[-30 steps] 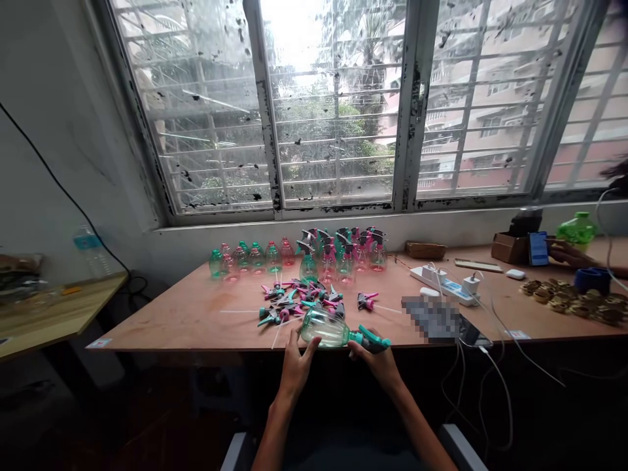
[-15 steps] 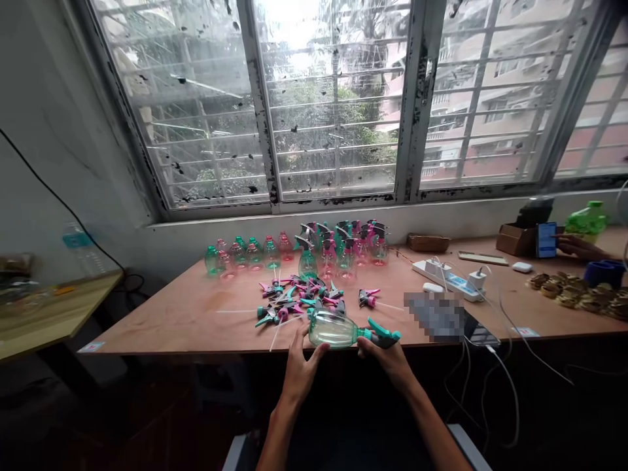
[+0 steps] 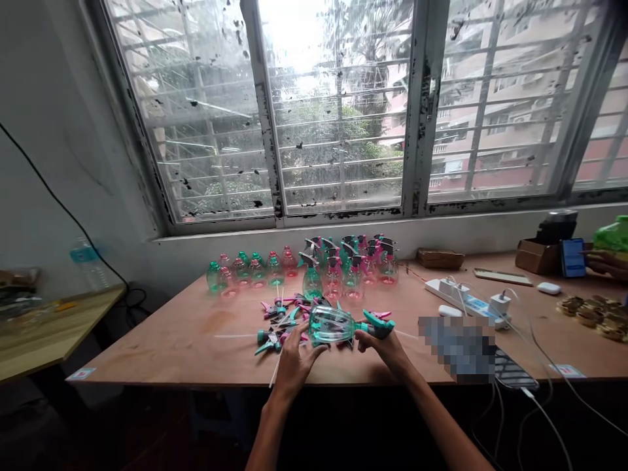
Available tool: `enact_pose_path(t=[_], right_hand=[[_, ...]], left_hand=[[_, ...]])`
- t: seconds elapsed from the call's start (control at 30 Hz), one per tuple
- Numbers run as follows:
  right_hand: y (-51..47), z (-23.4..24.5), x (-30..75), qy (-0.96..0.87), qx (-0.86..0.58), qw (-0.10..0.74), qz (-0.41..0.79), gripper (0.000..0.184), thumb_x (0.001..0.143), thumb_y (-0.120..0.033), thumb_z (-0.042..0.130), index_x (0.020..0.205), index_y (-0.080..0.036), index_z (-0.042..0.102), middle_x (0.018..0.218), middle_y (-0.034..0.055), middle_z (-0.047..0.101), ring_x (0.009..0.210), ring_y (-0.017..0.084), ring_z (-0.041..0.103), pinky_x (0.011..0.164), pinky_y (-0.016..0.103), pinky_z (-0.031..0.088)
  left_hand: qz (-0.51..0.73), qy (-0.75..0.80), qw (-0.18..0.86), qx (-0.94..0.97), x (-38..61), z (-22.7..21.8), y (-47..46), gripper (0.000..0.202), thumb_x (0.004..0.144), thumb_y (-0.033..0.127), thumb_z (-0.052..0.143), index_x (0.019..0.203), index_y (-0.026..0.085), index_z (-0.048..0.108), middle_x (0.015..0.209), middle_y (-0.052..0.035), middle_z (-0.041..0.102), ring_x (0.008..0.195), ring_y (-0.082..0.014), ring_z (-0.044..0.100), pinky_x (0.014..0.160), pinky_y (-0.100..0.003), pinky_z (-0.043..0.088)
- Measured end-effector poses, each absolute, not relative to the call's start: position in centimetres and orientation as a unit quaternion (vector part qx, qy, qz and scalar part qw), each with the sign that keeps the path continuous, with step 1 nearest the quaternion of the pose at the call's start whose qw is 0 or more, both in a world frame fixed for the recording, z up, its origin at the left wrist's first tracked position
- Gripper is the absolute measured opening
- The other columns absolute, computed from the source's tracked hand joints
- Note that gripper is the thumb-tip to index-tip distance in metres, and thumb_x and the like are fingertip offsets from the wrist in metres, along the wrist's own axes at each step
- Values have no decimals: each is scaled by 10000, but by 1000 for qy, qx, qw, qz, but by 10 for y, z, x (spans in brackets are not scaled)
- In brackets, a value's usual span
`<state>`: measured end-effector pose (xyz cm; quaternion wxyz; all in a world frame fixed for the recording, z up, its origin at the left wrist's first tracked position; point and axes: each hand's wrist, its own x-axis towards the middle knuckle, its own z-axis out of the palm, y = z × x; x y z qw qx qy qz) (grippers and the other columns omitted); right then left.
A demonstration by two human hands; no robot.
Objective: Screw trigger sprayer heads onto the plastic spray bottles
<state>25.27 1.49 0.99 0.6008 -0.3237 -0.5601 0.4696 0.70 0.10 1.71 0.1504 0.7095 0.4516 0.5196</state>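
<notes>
A clear green spray bottle (image 3: 331, 325) lies on its side in the air above the table's front part, its base to the left. My left hand (image 3: 296, 358) is closed around the base end, thumb underneath. At the neck, my right hand (image 3: 381, 348) has its fingers closed on the teal and black trigger head (image 3: 377, 323), which sits at the bottle's mouth. Behind and below the bottle is a pile of loose trigger heads (image 3: 269, 340), pink, teal and black, with thin white tubes. The bottle and my hands hide part of that pile.
Several pink and green bottles without heads (image 3: 228, 282) stand at the back left. Beside them are several bottles with trigger heads (image 3: 353, 282). To the right lie a power strip (image 3: 468, 302), a phone (image 3: 515, 367) with cables and gold-coloured pieces (image 3: 593, 315). Another person's hand (image 3: 606, 263) is by an upright phone.
My hands and the spray bottle have moved forward, from over the table's front edge to above the pile. The whole view has shifted, with the table lower in the picture. Both grips persist.
</notes>
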Motion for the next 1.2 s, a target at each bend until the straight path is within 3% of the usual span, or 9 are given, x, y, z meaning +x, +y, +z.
enact_pose_path(t=[0.1,0.2,0.33,0.43,0.57,0.73,0.9,1.03,1.2], right_hand=[[19,3,256,-568,-329,599,458,377,806,-488,830,978,-184,687,566,-34,680,508,171,608,588,335,476],[17,-7,259,-546,-314,604,488,396,800,-512,830,965,-186,678,635,-15,695,506,166,612,552,321,478],[13,-15,263,-480,-305,628,531,464,757,-542,860,987,-188,669,728,3,697,508,149,606,523,297,468],[14,-13,266,-472,-313,624,538,493,724,-544,885,988,-189,668,725,5,688,514,153,599,534,301,462],[17,-10,269,-479,-351,610,525,524,706,-566,887,1008,-195,673,667,-4,679,515,173,585,553,317,450],[18,-16,270,-520,-374,572,513,474,771,-566,835,1019,-193,682,585,-12,667,521,187,587,581,322,448],[19,-18,271,-511,-391,563,518,501,760,-593,826,1020,-190,681,586,-5,663,513,196,594,519,304,423],[19,-16,271,-506,-386,573,517,513,750,-589,836,1022,-182,682,586,-4,669,502,183,584,520,303,424],[18,-17,268,-512,-384,576,509,459,742,-558,856,934,-181,678,555,-24,635,487,163,555,500,289,417]], left_hand=[[520,458,148,706,13,14,2,407,902,475,702,1222,227,658,1248,-129,730,1233,-340,654,1076,-515,480],[526,451,140,707,20,8,7,392,967,453,617,1286,226,632,1349,-152,683,1319,-348,599,1104,-547,454],[530,418,128,727,24,-3,15,448,935,444,676,1344,276,610,1462,-118,616,1421,-330,511,1205,-548,349],[531,414,128,729,26,-9,19,442,965,431,638,1380,290,583,1478,-116,595,1429,-310,507,1182,-512,402],[527,417,153,724,30,-9,21,591,870,492,749,1388,270,570,1470,-134,588,1417,-345,516,1156,-508,445],[547,445,172,687,31,-11,23,432,893,520,706,1225,247,675,1419,-136,625,1379,-364,551,1123,-514,480],[538,435,166,703,26,-19,27,514,900,480,711,1375,316,604,1489,-93,578,1436,-343,495,1175,-516,433],[518,443,195,705,25,-17,25,531,900,431,719,1402,338,575,1458,-78,607,1402,-333,537,1151,-498,467],[516,436,222,703,29,-16,23,651,850,439,776,1436,311,523,1502,-98,562,1455,-339,471,1199,-519,404]])
